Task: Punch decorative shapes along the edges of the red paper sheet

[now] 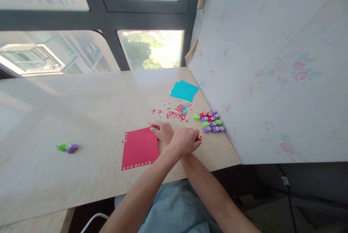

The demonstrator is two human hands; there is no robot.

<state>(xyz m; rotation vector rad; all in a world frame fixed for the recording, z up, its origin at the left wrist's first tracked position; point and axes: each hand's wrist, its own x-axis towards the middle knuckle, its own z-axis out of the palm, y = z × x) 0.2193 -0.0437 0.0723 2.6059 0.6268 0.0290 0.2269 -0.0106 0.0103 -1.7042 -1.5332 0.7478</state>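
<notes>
My forearms cross, the left one lying over the right. On the right side, my left hand (186, 140) is closed around a small red craft punch (199, 138) with a white eye on its end. My right hand (164, 131) is at the upper right corner of a red sheet of paper (140, 149), its thumb and fingers pinched there; the grip is partly hidden. Small punched shapes, some of them hearts, run along the sheet's bottom edge and down its upper left side. Beyond my hands lie scattered red paper bits (175, 113) with some blue bits (185, 109).
Several purple, green and red punches (213, 123) stand grouped by the wallpapered wall (258, 62). Blue paper sheets (185, 91) lie farther back. Two more punches, one green (62, 147) and one purple (72, 148), rest on the left of the table (95, 117). A window is behind.
</notes>
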